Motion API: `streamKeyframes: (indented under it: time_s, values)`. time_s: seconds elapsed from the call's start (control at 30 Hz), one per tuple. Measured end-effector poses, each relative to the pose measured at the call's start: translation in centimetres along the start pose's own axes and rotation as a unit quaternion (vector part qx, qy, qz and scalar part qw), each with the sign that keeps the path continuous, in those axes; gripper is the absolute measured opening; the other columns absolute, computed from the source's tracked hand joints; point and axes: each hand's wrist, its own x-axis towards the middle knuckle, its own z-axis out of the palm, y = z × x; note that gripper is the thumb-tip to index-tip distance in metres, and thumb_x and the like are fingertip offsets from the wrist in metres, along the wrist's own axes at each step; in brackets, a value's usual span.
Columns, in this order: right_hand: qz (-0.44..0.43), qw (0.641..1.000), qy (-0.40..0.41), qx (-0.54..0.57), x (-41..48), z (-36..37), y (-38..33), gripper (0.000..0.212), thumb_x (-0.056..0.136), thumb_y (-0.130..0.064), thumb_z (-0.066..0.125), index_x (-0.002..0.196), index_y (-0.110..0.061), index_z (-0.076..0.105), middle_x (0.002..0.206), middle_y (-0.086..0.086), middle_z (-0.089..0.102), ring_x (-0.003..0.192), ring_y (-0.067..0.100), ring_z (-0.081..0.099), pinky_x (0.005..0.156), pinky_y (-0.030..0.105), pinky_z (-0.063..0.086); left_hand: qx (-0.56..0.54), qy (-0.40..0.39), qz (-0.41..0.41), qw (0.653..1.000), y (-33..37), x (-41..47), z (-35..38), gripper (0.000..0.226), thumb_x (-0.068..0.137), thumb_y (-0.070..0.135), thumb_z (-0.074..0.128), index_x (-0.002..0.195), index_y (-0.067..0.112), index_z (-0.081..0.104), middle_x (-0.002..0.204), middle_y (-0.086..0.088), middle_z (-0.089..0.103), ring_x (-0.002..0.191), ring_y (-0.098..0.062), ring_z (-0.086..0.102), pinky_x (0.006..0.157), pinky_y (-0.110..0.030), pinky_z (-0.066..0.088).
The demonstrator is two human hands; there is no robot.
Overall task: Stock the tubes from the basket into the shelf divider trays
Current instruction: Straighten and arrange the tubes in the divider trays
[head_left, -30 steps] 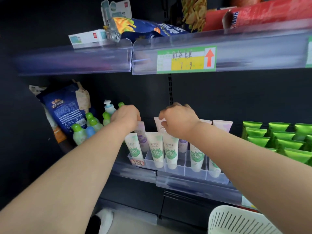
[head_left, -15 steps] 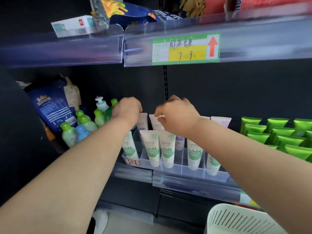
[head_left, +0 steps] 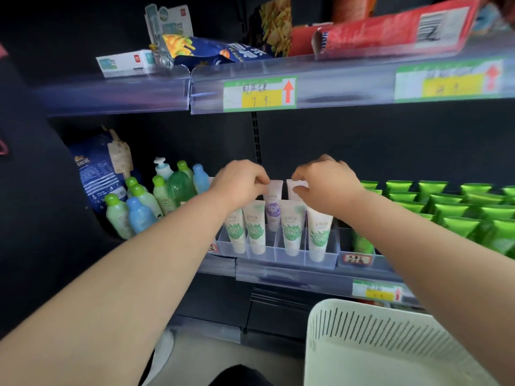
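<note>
On the middle shelf: a clear plastic divider tray (head_left: 289,260) sat at the front edge, with tubes standing in its slots, crimped ends up.
front row: four white plastic tubes with green leaf print (head_left: 255,228) stood upright side by side, one per slot.
back row: a white tube with purple label (head_left: 272,211) and a plain white tube (head_left: 294,188) stood just beside each other behind the front row, lower parts hidden.
left hand (head_left: 239,182): grip narrow, fingertips pinched the crimped top of the white tube with purple label.
right hand (head_left: 326,185): grip narrow, thumb and fingers pinched the top of the plain white tube; most of that tube was hidden by the hand and the front row.
hands: near each other above the tray, not touching.
basket: the white slotted plastic basket (head_left: 376,327) was at lower right, below the shelf and well apart from both hands; only rim and wall showed.
right of tray: rows of bright green tubes (head_left: 459,210).
left of tray: a cluster of green- and blue-capped bottles (head_left: 139,210), with a dark blue bag (head_left: 97,174) behind them.
upper shelf: a green-and-yellow price tag with red arrow (head_left: 259,93) sat on the clear rail, with snack bags (head_left: 211,51) and a red carton (head_left: 390,29) above it.
</note>
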Motion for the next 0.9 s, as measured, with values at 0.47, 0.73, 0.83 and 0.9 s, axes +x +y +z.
streamKeyframes:
  time_s: [0.47, 0.73, 0.83, 0.9]
  values:
    - [0.014, 0.992, -0.075, -0.1, -3.1, 1.1, 3.1, 0.02, 0.096, -0.032, 0.051, 0.11, -0.024, 0.063, 0.094, -0.001, 0.055, 0.115, 0.022, 0.043, 0.09, 0.039, 0.032, 0.151, -0.142, 0.021, 0.978, 4.6, 0.8, 3.1, 0.015, 0.089, 0.029, 0.064, 0.1, 0.025, 0.072, 0.096, 0.002, 0.066, 0.092, -0.023, 0.06, 0.068, -0.028, 0.042]
    - [0.025, 0.991, -0.093, -0.092, -3.3, 1.0, 2.8, 0.02, 0.094, -0.037, 0.05, 0.104, -0.024, 0.062, 0.105, 0.001, 0.062, 0.113, 0.022, 0.045, 0.091, 0.039, 0.033, 0.138, -0.16, 0.025, 0.977, 5.0, 0.1, 2.5, 0.013, 0.086, 0.029, 0.068, 0.097, 0.025, 0.074, 0.092, 0.004, 0.068, 0.089, -0.019, 0.06, 0.07, -0.03, 0.049]
    - [0.03, 0.993, -0.088, -0.079, -3.1, 1.0, 2.2, 0.026, 0.093, -0.045, 0.049, 0.103, -0.026, 0.064, 0.103, 0.0, 0.063, 0.112, 0.023, 0.046, 0.093, 0.041, 0.035, 0.103, -0.172, 0.023, 0.979, 4.7, -0.2, 1.6, 0.015, 0.082, 0.025, 0.072, 0.095, 0.024, 0.076, 0.091, 0.008, 0.07, 0.092, -0.017, 0.064, 0.078, -0.034, 0.055]
    - [0.022, 0.995, -0.068, -0.065, -2.7, 1.0, 1.5, 0.028, 0.093, -0.045, 0.05, 0.106, -0.026, 0.065, 0.104, -0.001, 0.064, 0.113, 0.023, 0.046, 0.089, 0.04, 0.035, 0.069, -0.156, 0.012, 0.985, 4.1, -0.3, 0.4, 0.017, 0.08, 0.024, 0.074, 0.097, 0.026, 0.077, 0.089, 0.015, 0.068, 0.095, -0.013, 0.063, 0.084, -0.034, 0.053]
